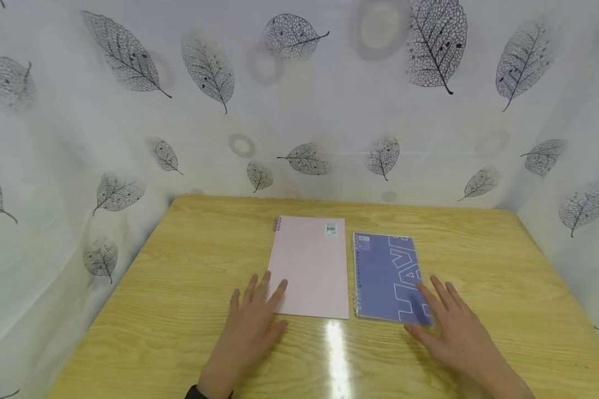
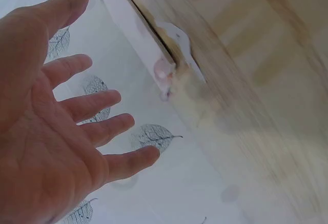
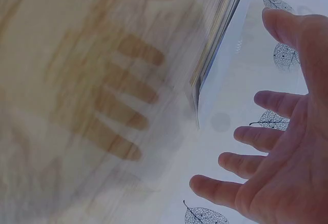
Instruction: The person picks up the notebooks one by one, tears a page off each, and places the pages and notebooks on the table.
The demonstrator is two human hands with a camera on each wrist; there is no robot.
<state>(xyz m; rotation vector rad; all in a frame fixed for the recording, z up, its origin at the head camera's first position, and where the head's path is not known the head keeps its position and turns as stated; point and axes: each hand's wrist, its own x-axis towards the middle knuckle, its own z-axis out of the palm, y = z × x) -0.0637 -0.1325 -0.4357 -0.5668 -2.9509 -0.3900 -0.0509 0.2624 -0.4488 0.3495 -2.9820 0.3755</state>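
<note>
A pink spiral notebook (image 1: 311,263) lies on the wooden table with a white barcode label near its top right corner. Just right of it is a smaller purple-blue spiral notebook (image 1: 379,277) with white outlined letters. My left hand (image 1: 249,330) is at the pink notebook's lower left corner, fingers spread and holding nothing. At the lower right edge of the purple-blue one is my right hand (image 1: 454,335), its fingers also extended. Both wrist views show bare palms, the left hand (image 2: 56,137) and the right hand (image 3: 287,162), with notebook edges beyond them.
The yellowish wooden table (image 1: 194,249) extends around both notebooks and reflects a bright light streak near its front. A white leaf-patterned sheet (image 1: 329,111) hangs behind the table and along its sides. A dark band (image 1: 197,392) circles the left wrist.
</note>
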